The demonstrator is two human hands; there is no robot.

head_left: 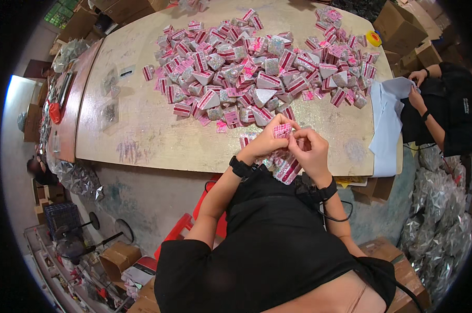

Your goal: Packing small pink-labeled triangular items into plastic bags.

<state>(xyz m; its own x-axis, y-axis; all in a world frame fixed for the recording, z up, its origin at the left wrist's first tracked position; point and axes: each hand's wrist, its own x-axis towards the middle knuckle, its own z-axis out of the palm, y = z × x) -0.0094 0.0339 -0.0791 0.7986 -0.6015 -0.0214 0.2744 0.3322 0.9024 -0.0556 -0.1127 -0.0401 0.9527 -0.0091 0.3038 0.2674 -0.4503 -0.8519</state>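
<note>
Leftmost, small clear bags [109, 112] lying on the bare table [142, 141]. Further along, a big heap of pink-and-silver packets [257, 68] spread across the tabletop, well apart from the near edge. Just below it, left hand [264, 143] pinching a small pink packet [282, 130] by thumb and fingertips, above the table's near edge. Touching it from the other side, right hand [311, 151], fingers curled closed on the same packet. Under both hands, a striped pink bundle [285, 167]. Far right, white sheets [390, 122] hanging over the table end, beside another person's hands [417, 83].
</note>
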